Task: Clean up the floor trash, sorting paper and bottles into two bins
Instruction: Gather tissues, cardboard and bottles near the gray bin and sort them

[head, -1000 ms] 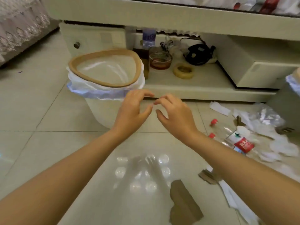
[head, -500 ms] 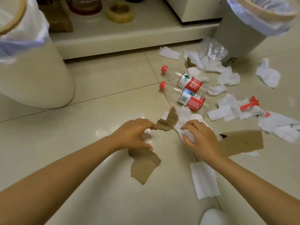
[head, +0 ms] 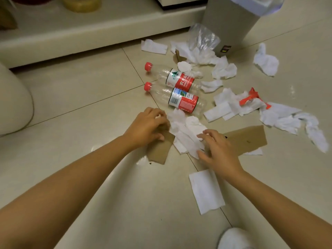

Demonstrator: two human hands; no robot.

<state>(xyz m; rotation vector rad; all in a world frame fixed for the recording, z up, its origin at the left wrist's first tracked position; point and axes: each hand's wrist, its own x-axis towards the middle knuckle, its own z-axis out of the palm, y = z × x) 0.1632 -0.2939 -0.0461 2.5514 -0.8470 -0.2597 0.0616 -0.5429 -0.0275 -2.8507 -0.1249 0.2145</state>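
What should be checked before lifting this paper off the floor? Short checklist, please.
1. Left hand on brown card piece: ok, fingers rest on its top edge.
2. Right hand on crumpled white paper: ok, touching.
3. Grip closed on either: cannot tell.
4. Bottles clear of the paper pile: not ok, the nearer one touches it.
5. Grey bin upright, within view: ok.
6. Flat tissue left out: ok, lies apart.
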